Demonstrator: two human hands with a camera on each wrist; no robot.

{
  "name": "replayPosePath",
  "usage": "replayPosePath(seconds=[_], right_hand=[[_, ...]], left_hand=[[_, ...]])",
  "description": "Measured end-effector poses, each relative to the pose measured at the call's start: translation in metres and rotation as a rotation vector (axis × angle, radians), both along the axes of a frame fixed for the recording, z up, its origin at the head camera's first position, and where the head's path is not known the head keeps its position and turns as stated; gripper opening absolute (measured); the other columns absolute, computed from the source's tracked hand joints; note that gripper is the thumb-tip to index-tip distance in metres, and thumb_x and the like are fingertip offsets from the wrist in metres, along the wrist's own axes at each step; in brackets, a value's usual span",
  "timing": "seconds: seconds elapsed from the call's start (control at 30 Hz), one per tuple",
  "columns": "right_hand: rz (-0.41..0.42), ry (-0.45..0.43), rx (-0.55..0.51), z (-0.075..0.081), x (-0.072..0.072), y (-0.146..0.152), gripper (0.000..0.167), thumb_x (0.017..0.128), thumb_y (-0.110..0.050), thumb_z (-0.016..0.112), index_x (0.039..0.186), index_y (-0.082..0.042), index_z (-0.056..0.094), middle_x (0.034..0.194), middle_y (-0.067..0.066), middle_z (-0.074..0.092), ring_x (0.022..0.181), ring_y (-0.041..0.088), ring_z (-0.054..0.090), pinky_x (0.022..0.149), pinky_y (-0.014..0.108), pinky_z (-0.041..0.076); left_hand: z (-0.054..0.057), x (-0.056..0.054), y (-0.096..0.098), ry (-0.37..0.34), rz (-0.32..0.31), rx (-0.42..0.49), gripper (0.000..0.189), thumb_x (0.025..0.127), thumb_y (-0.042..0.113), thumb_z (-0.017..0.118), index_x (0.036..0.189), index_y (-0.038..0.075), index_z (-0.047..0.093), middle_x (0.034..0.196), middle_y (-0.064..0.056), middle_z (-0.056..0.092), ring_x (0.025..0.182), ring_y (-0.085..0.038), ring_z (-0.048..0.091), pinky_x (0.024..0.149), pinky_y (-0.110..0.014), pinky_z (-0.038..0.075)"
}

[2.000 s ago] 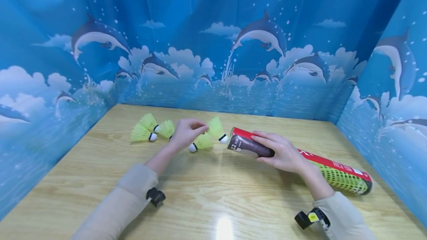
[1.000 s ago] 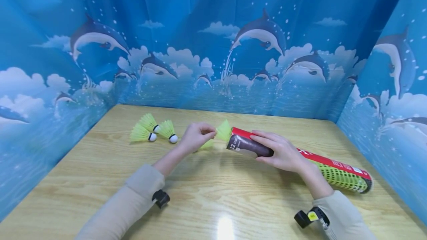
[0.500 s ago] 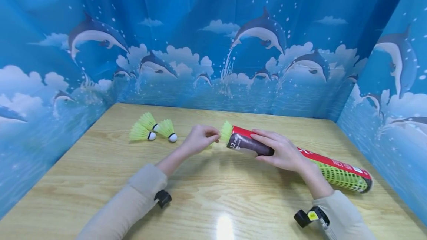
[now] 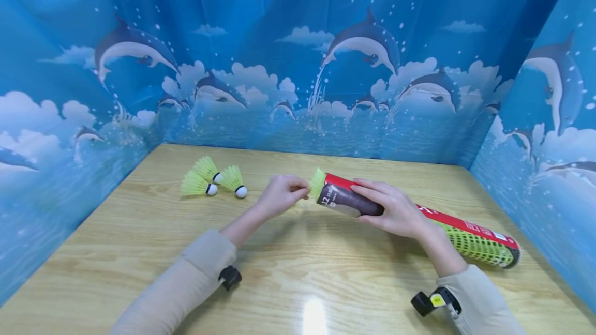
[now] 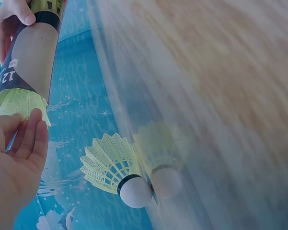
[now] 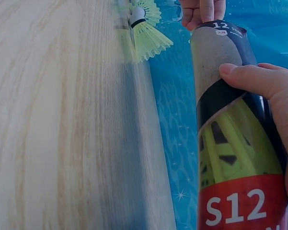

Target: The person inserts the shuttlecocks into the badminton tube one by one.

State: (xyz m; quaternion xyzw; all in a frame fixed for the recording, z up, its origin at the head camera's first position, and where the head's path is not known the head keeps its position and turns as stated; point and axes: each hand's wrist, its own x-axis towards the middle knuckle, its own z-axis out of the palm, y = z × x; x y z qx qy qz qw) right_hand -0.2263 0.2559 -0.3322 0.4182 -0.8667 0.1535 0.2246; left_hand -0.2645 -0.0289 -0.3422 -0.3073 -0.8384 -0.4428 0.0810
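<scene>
Both hands work above the middle and right of the worktop (image 4: pixel 270 273): the left hand (image 4: pixel 284 195) has thumb and fingertips drawn together, seemingly pinching a skirt rim, while the right hand (image 4: pixel 396 211) curls round a tube.

Near the worktop's far left corner lie the front-left shuttlecock (image 4: pixel 193 184), the rear shuttlecock (image 4: pixel 206 169) and the right-hand shuttlecock (image 4: pixel 232 178), bunched close together. Next comes the left hand, then the half-swallowed shuttlecock (image 4: pixel 318 184), only its yellow skirt end showing from the mouth of the tube (image 4: pixel 453 226). That tube slants across towards the right edge, where its other end appears to rest; the mouth seems raised.

To seat the shuttlecock well, I would keep its skirt in line with the tube and push evenly around the rim, so no side creases against the lip. The right hand should steady the wall without squeezing it.

The cork of that shuttlecock is out of sight, presumably inside. How full the tube is cannot be told. The left wrist view shows a nearby shuttlecock (image 5: pixel 112 163); whether it is one of the three, or sits behind the left hand in the head view, is unclear.
</scene>
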Motion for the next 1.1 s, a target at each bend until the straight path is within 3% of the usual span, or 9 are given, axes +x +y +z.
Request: replayPosePath(seconds=[0.43,0.77,1.0,1.1], right_hand=[[-0.004,-0.002,0.000,0.002,0.001,0.001,0.063,0.083,-0.056,0.055,0.132,-0.016,0.053,0.132,0.009,0.052,0.113,0.031,0.053,0.084,0.049,0.047],[0.004,-0.004,-0.011,0.004,0.000,0.001,0.063,0.082,-0.055,0.058,0.131,-0.015,0.054,0.132,0.010,0.052,0.113,0.031,0.053,0.084,0.050,0.047],[-0.004,-0.013,-0.012,0.004,0.000,0.002,0.066,0.073,-0.033,0.079,0.131,-0.015,0.054,0.132,0.010,0.052,0.113,0.031,0.052,0.085,0.050,0.046],[-0.006,-0.014,-0.009,0.004,0.000,0.001,0.069,0.069,-0.024,0.083,0.131,-0.015,0.054,0.132,0.010,0.051,0.113,0.032,0.052,0.085,0.050,0.046]], left_hand=[[0.001,0.002,0.006,0.009,0.010,0.032,0.010,0.085,0.002,0.064,0.091,0.000,0.071,0.081,-0.009,0.069,0.071,-0.014,0.066,0.063,-0.019,0.052],[0.000,0.003,0.011,0.067,0.000,-0.002,0.009,0.082,0.003,0.066,0.089,0.001,0.072,0.081,-0.009,0.069,0.072,-0.016,0.065,0.064,-0.018,0.051],[-0.003,0.004,0.016,0.114,-0.003,-0.022,0.010,0.081,0.003,0.068,0.090,0.001,0.073,0.086,-0.011,0.070,0.075,-0.019,0.065,0.066,-0.018,0.050],[-0.003,0.005,0.018,0.129,-0.012,-0.029,0.010,0.081,0.003,0.068,0.090,0.001,0.073,0.086,-0.011,0.070,0.076,-0.020,0.065,0.066,-0.019,0.051]])
